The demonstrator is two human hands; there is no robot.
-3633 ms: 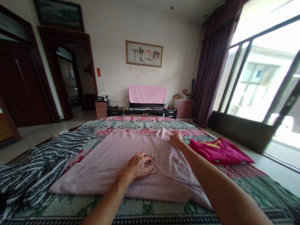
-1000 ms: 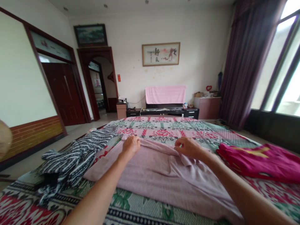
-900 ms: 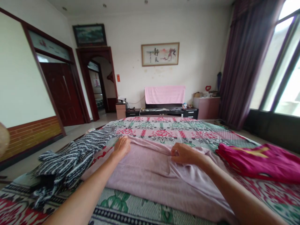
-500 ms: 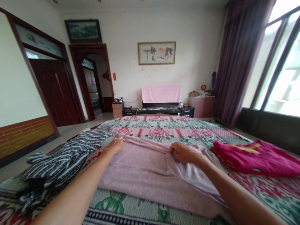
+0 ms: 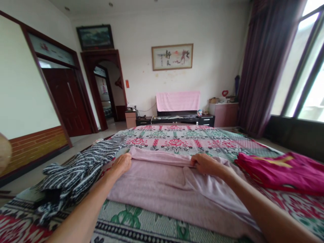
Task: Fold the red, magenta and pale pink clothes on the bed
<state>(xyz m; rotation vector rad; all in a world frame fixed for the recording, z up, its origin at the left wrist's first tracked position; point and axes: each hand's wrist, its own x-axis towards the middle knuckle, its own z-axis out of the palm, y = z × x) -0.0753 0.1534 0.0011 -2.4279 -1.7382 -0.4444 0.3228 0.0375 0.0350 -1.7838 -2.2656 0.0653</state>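
A pale pink knit garment [image 5: 152,182] lies spread over the patterned bedspread in front of me, partly folded and creased on its right side. My left hand [image 5: 123,162] is closed on its far left corner. Farther right along the same far edge, my right hand [image 5: 204,163] pinches the cloth with bent fingers. Between the hands the edge forms a raised, folded-over strip. Beside my left forearm lies a crumpled black-and-white striped garment [image 5: 83,168]. A folded magenta garment [image 5: 283,170] with a yellow mark rests to the right of my right arm.
The flowered bedspread [image 5: 174,135] stretches away toward a low black cabinet [image 5: 177,118] against the far wall. A pink cloth [image 5: 178,100] drapes over something on it. Doorways stand at left, a purple curtain [image 5: 265,74] at right. A blurred beige shape [image 5: 3,153] shows at the left edge.
The view has turned slightly left, so the room sits farther right. Both hands keep their hold; the strip of pink cloth between them looks straighter and tauter. A beige shape has appeared at far left.
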